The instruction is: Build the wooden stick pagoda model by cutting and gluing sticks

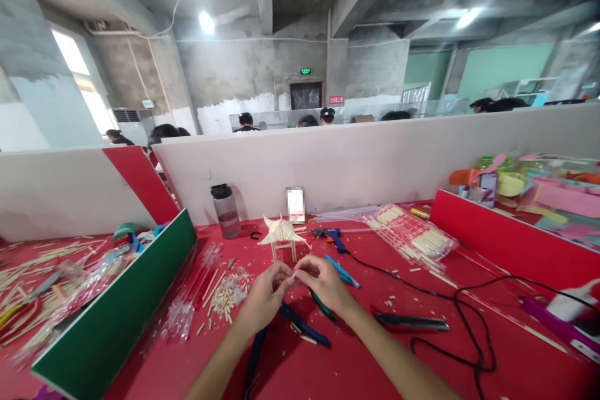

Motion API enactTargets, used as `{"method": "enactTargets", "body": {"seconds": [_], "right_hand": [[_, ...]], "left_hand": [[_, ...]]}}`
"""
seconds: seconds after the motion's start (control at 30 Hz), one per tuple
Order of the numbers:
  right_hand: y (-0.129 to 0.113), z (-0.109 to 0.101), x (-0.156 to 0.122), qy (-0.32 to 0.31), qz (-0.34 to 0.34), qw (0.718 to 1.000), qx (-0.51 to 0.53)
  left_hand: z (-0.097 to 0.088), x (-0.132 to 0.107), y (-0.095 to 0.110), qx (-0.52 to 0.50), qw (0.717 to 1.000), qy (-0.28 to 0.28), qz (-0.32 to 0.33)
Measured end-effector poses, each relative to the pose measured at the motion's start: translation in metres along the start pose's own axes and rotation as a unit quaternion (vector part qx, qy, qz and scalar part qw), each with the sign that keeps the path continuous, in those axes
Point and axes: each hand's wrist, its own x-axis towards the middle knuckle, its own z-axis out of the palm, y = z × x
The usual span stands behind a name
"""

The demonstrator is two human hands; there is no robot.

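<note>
My left hand [266,295] and my right hand [327,285] meet over the red table, thumbs and fingertips pinched together. Whatever lies between the fingertips is too small to make out. Just beyond them stands a small pavilion model [282,232] of pale wooden sticks, with a pointed, flared roof on thin legs. Under my hands lies a blue-handled pair of pliers [305,326], its head partly hidden by my left hand. A dark green-handled tool [322,306] is partly covered by my right hand. A blue pen [342,270] lies to the right.
A blue glue gun [334,239] trails a black cord rightward. A utility knife [412,322] lies right, with bagged wooden sticks [415,231] behind. Cut stick pieces [225,297] are heaped left. A water bottle [227,215] stands behind. Green [122,306] and red [506,250] dividers flank the space.
</note>
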Motion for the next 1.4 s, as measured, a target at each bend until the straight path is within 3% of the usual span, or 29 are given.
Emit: {"method": "enactTargets", "body": {"seconds": [0.37,0.63,0.83,1.4], "right_hand": [[-0.003,-0.004,0.003,0.014,0.038,0.997,0.067],[0.006,0.005,0.001,0.041,0.038,0.994,0.099],[0.009,0.011,-0.001,0.070,0.040,0.993,0.089],[0.005,0.009,0.001,0.071,0.033,0.989,0.127]], "left_hand": [[0.001,-0.004,-0.002,0.044,0.999,0.011,-0.021],[0.002,-0.007,-0.007,0.164,0.984,0.059,0.044],[0.001,-0.008,-0.009,0.207,0.973,0.051,0.090],[0.005,-0.010,-0.011,0.251,0.961,0.059,0.101]]}}
